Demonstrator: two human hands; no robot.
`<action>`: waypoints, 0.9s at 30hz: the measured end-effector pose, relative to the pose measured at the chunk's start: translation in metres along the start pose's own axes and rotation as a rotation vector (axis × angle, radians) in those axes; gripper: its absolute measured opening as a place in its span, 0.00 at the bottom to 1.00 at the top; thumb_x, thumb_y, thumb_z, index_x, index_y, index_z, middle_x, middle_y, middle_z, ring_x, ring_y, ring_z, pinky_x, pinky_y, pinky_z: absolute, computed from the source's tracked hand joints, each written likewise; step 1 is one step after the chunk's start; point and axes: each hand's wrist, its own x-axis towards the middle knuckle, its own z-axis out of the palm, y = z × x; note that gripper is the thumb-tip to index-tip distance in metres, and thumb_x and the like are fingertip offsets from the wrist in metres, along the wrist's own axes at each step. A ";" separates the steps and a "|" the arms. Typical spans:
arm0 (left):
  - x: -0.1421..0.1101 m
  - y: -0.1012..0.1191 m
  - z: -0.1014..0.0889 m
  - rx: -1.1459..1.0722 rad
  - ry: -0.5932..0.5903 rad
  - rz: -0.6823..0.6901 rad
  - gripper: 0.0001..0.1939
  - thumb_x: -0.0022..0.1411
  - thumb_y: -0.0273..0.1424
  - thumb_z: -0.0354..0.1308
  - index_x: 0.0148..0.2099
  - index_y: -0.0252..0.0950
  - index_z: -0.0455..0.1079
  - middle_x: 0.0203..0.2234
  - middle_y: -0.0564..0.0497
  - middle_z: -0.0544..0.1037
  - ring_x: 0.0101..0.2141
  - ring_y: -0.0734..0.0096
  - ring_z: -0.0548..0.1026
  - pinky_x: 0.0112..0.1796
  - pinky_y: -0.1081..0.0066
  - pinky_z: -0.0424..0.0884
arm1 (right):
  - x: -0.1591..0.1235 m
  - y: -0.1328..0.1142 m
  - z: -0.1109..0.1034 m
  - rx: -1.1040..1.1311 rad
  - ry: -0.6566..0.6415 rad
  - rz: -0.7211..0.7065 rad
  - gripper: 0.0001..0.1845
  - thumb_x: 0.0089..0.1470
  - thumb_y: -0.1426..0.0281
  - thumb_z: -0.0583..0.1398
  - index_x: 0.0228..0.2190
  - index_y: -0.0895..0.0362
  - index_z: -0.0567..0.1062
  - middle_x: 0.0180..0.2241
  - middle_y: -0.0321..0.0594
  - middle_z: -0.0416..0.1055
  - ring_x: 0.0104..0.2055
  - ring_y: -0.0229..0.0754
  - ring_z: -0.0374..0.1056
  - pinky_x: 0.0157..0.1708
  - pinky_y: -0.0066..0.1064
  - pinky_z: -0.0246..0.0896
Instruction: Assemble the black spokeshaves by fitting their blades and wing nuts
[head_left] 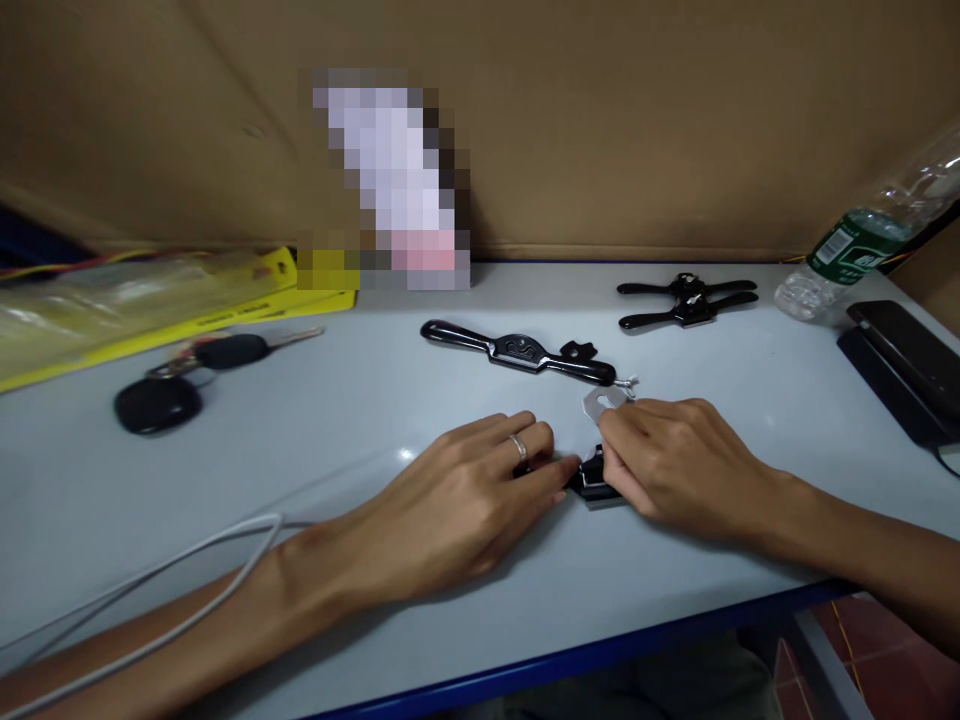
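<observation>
A black spokeshave [594,480] lies on the table between my hands, its metal edge facing me. My left hand [480,490], with a ring on it, closes its fingers round the left handle. My right hand [675,465] is pinched over the tool's right part; its fingertips and anything in them are hidden. Against its knuckles a silver blade [598,403] shows, partly covered. Just beyond is a second black spokeshave body [519,350], with a small black cap plate [579,351] behind its right handle and small screws [625,383] at that handle's end.
Two small spokeshaves [688,300] lie at the back right. A plastic bottle [840,250] leans near a dark phone [911,355]. Keys with a black fob [158,404] and yellow packaging [225,317] are at left. A white cable [255,560] crosses my left forearm. Cardboard [600,130] stands behind.
</observation>
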 end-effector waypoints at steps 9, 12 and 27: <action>0.000 -0.002 0.000 -0.002 0.007 0.011 0.13 0.74 0.25 0.46 0.49 0.30 0.73 0.33 0.47 0.74 0.32 0.67 0.70 0.31 0.68 0.71 | 0.003 0.007 -0.006 0.343 0.123 0.133 0.10 0.62 0.73 0.57 0.30 0.58 0.77 0.28 0.38 0.74 0.27 0.37 0.62 0.29 0.32 0.50; -0.001 -0.001 0.000 -0.003 -0.001 0.006 0.13 0.73 0.24 0.47 0.49 0.30 0.73 0.33 0.47 0.74 0.32 0.67 0.71 0.31 0.68 0.71 | 0.006 0.013 -0.010 0.576 0.113 0.090 0.05 0.60 0.74 0.62 0.34 0.58 0.81 0.29 0.35 0.76 0.29 0.35 0.66 0.33 0.29 0.55; 0.001 -0.001 0.000 0.011 0.015 0.023 0.12 0.73 0.24 0.48 0.49 0.30 0.73 0.34 0.46 0.75 0.33 0.66 0.71 0.32 0.67 0.73 | 0.004 0.012 -0.010 0.465 0.052 0.029 0.10 0.62 0.76 0.56 0.29 0.58 0.74 0.27 0.36 0.72 0.28 0.36 0.62 0.31 0.30 0.52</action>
